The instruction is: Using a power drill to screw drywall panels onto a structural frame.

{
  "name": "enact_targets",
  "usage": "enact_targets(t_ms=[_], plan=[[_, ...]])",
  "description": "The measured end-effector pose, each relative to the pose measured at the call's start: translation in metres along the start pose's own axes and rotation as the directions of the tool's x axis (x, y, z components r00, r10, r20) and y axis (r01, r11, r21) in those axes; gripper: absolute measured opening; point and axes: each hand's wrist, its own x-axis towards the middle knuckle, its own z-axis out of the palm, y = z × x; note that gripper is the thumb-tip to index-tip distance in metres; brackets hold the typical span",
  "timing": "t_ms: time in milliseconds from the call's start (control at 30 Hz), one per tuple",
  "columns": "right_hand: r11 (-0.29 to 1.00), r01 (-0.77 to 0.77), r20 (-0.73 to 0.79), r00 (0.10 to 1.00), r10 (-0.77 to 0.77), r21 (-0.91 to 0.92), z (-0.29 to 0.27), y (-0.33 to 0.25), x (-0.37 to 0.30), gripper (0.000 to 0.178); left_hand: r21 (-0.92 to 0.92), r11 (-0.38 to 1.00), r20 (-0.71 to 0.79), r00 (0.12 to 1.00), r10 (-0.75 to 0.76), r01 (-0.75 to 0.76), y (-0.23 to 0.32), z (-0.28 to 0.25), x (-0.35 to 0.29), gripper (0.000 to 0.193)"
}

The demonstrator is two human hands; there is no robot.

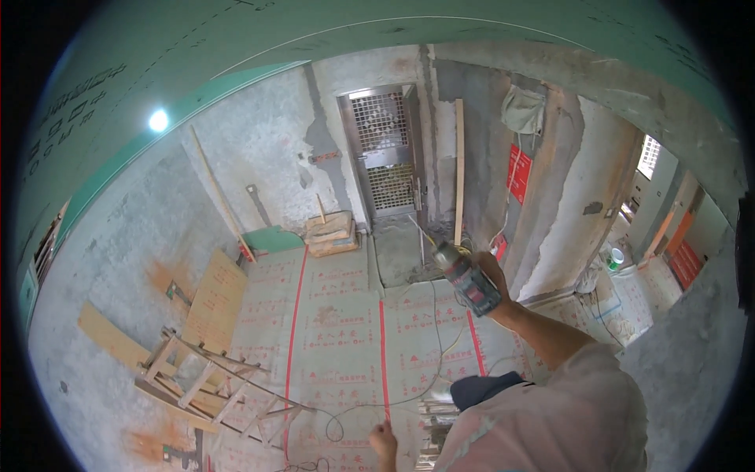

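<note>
My right hand (493, 275) is raised in front of me, fingers wrapped round the grip of a dark grey and black power drill (470, 285) with red markings. A long thin bit (421, 229) sticks out from its front, tilted up and to the left toward the doorway. Low in the picture my left hand (383, 439) is closed, thumb side up. Whether anything is inside its fingers is too small to tell. A dark cap-like thing (486, 389) lies against my light shirt, between my two arms.
A wooden stepladder (228, 385) and boards (216, 299) stand at the left wall. Printed sheeting (338, 346) with red tape covers the floor; a cable (377, 405) loops across it. Bags (330, 232) sit beside the metal grille door (385, 149). Green ceiling board (354, 31) hangs overhead.
</note>
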Motion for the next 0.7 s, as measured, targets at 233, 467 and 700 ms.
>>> enact_targets(t_ms=[233, 467, 700], plan=[[0.566, -0.066, -0.073, 0.973, 0.219, 0.822, 0.116, 0.043, 0.095, 0.018, 0.067, 0.885, 0.096, 0.880, -0.466, 0.461, -0.135, 0.015, 0.001, 0.033], [0.439, 0.027, -0.172, 0.940, 0.294, 0.898, 0.092, 0.049, 0.163, 0.019, -0.103, 0.917, 0.060, 0.923, -0.381, 0.385, -0.092, -0.011, 0.014, 0.029], [0.679, 0.100, -0.369, 0.891, 0.264, 0.728, 0.002, 0.065, 0.231, 0.016, -0.271, 0.901, 0.049, 0.939, -0.339, 0.339, -0.039, -0.083, -0.045, 0.026]])
